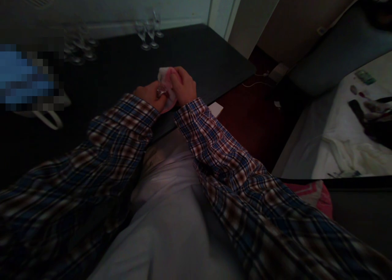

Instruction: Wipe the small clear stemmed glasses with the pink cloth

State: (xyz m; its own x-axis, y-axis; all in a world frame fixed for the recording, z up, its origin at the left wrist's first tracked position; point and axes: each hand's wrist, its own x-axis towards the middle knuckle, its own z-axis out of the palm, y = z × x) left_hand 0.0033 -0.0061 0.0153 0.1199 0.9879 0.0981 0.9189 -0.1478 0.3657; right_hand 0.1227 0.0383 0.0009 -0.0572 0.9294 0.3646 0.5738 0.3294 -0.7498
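Note:
Over the dark table, my left hand [150, 95] is closed around a small clear glass [161, 92]; only a shiny bit of it shows between the fingers. My right hand [184, 86] is closed on a pink and white cloth [166, 76], which is pressed against the glass and hangs down below it. The two hands almost touch. Most of the glass is hidden by fingers and cloth.
Three stemmed glasses [149, 34] stand near the wall on the dark table [196, 51]. Several more glasses [80, 47] are grouped further left, beside a pixelated patch and a white loop [50, 119]. To the right is a bed [333, 128] with clothes and small items.

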